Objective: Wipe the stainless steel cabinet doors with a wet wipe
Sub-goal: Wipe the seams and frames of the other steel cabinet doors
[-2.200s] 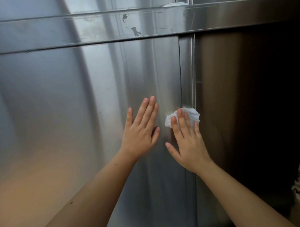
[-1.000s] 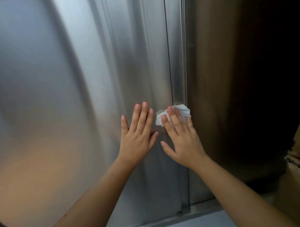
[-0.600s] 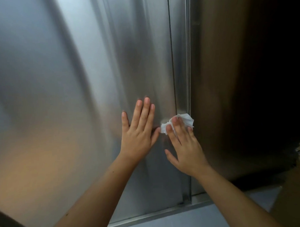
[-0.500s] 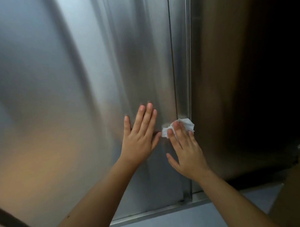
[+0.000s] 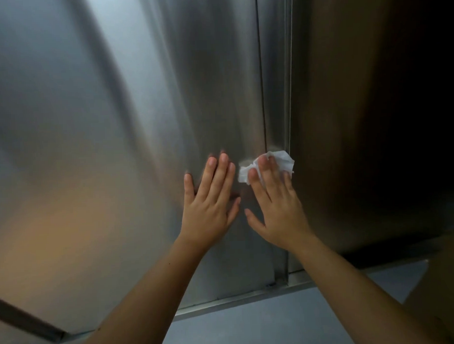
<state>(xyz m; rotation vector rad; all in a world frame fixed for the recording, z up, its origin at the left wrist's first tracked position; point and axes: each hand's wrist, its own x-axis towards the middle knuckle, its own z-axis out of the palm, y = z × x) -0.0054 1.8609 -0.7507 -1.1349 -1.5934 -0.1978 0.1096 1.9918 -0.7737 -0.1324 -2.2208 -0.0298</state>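
Head view
Left hand [image 5: 209, 208]: it is laid flat on the left cabinet door [image 5: 116, 124], with the palm to the steel; nothing is held in it.
Left fingers [image 5: 221, 177]: they are kept straight and close together and are pointed upward; the thumb is spread toward the other hand.
Right hand [image 5: 276, 211]: it is laid flat just beside the left hand; whether the two thumbs touch cannot be told.
Right fingers [image 5: 260, 186]: they are kept straight and are pressed on the wet wipe [image 5: 283, 159]; they are not curled round it.
Wet wipe: white and crumpled, it is pinned against the steel under the right fingertips; its edges are seen above these fingertips and at both sides of them.
Vertical strip [image 5: 276, 93]: a narrow steel strip is seen above the right fingers, between the two doors; the wipe is laid partly on it.
Right cabinet door [image 5: 347, 116]: it is found to the right of the right fingers and is darkened by shadow.
Bottom rail [image 5: 238, 300]: it runs below both wrists, along the lower edge of the doors.
Floor [image 5: 277, 324]: a grey-blue floor is seen under the forearms.
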